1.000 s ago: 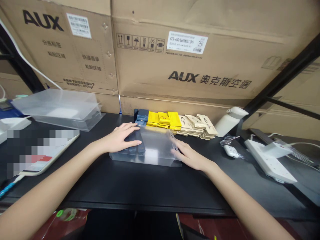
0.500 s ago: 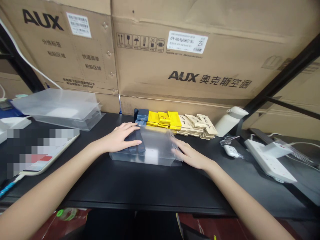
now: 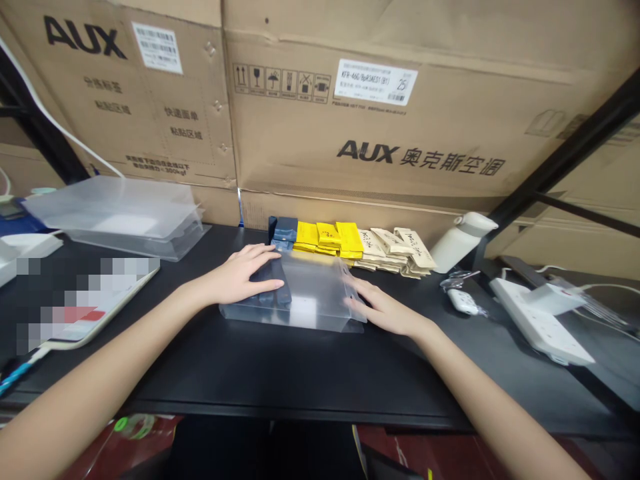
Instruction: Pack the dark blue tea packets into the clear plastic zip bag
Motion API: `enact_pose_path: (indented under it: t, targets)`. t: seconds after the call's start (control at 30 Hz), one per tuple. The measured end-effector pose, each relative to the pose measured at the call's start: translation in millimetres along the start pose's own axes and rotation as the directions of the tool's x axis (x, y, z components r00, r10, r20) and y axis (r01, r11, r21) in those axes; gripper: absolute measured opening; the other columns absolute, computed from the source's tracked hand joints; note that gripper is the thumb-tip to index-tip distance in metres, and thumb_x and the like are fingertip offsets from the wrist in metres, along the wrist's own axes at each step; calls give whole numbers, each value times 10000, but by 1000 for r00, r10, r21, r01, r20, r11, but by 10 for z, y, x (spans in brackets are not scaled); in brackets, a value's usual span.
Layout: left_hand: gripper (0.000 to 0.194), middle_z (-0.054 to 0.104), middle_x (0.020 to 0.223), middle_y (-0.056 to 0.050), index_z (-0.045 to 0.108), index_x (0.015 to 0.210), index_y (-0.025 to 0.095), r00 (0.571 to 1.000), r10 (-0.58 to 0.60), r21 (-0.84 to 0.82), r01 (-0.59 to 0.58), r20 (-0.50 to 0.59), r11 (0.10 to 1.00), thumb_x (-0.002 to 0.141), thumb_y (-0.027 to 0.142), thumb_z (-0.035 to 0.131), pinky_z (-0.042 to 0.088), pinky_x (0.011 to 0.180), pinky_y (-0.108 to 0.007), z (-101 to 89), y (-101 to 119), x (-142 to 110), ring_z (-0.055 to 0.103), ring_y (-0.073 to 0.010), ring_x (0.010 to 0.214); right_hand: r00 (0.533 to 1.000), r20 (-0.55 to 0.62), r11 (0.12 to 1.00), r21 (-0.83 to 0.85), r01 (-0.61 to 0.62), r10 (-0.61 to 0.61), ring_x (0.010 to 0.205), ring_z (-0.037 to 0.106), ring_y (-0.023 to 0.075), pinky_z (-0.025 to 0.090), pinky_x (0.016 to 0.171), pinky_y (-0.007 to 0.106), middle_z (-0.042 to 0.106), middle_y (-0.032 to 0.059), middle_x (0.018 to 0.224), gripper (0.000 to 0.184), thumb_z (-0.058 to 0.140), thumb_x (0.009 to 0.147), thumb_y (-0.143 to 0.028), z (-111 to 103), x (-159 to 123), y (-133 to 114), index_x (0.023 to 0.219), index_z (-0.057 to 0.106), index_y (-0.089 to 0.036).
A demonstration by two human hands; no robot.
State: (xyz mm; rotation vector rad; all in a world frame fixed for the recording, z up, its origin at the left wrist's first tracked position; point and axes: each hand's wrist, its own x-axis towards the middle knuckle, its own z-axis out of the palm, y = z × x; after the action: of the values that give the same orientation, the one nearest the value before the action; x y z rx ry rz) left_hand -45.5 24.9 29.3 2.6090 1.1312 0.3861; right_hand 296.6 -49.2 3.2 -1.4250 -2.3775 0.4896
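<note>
1. Desk (image 3: 300, 373): matte black, smooth top. Its front edge runs nearest the wearer.
2. Translucent plastic box (image 3: 320, 287): lies near the middle of the desk, back from the front edge. Thin, glossy, frosted walls; long, low shape; loose flap at its right end.
3. Left hand (image 3: 245, 272): palm down over the box's left end, fingers extended, thumb apart.
4. Dark packets (image 3: 281, 283): flat, oblong, seen beneath the left hand, apparently inside the box.
5. Right hand (image 3: 383, 307): at the flap, thumb and fingers apart; whether they pinch the plastic cannot be told.
6. Step in hand, as judged: steadying the box and managing its right end. The next move appears to call for light, even pressure, since the thin walls could flex.
7. Row toward the desk's rear edge, left to right: dark blue packets (image 3: 285, 229), glossy yellow packets (image 3: 349, 240), matte beige packets (image 3: 415, 249).
8. Beyond that edge: brown corrugated carton (image 3: 425, 127), upright.
</note>
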Motion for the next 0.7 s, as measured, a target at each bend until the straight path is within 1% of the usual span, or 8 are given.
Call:
enact_pose_path:
  t: [0.3,0.53,0.7]
  targets:
    - [752,335,1552,-143,440,1407,226,1000,8,10,-8,3,1000,860,740,398,237,1145,-562,-5,0,4,233,-322,1449,1000,0,1000,6,20,-20,1392,402,293,326,1151,543,414,60,1522,585,441,956,-535,-16,-4,0,1469,403,-256]
    - [762,340,1548,-149,446,1409,209,1000,11,12,-11,0,1000,863,738,397,230,1147,-565,-3,4,3,237,-322,1447,1000,3,999,42,14,-14,1383,412,297,315,1158,535,438,76,1506,592,466,941,-544,-29,-5,20,1445,442,-235]
    - [747,336,1552,-139,443,1406,231,1000,5,9,-5,-2,1000,860,738,398,229,1145,-568,3,2,3,234,-319,1450,1000,2,998,64,15,-15,1380,415,302,310,1159,539,445,77,1501,599,482,930,-552,-30,1,39,1440,451,-239]
